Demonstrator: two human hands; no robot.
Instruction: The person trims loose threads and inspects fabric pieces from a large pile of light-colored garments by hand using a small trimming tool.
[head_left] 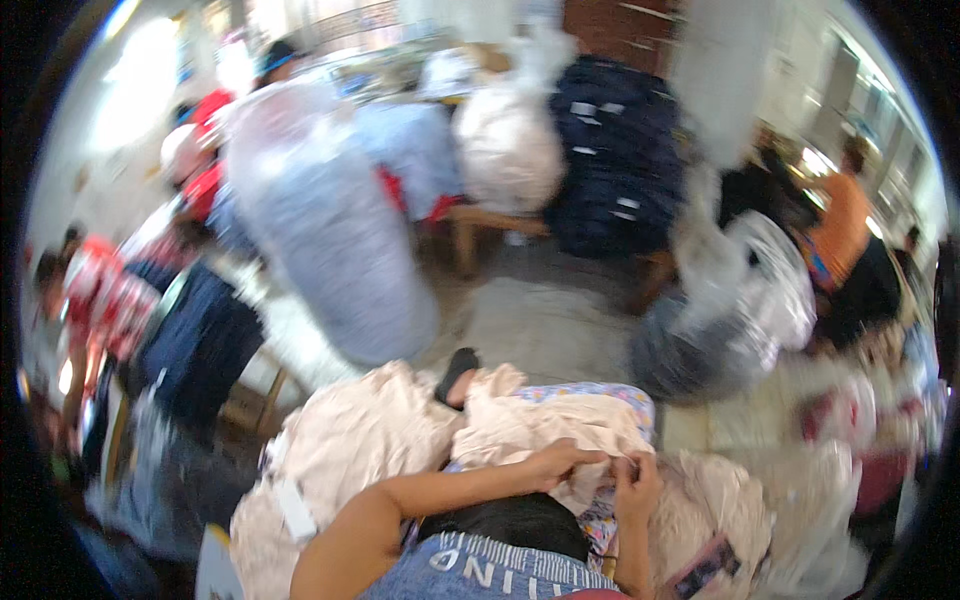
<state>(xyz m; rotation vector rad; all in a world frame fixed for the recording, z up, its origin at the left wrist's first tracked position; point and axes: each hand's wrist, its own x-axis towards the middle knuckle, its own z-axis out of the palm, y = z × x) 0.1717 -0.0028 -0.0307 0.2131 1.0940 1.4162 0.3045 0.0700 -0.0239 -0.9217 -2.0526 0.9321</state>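
A pale peach cloth garment (535, 425) lies across my lap, over a flower-patterned cloth (628, 397). My left hand (562, 464) reaches in from the left, its fingers closed on the garment's edge. Close beside it, my right hand (636, 480) is raised with its fingertips pinched on the same cloth. Blur hides the exact spot between the fingers. Heaps of the same peach cloth flank me, a left pile (350, 430) with a white slip (296, 510) on it, and a right pile (715, 490) bearing a dark flat object (705, 570).
A tall clear bag of light blue cloth (330, 220) stands ahead on the left. Bundles of dark navy cloth (615, 160) and a pale bag (508, 145) rest on a wooden bench (465, 240). Plastic bags (700, 340) sit at right. People (843, 230) work on both sides.
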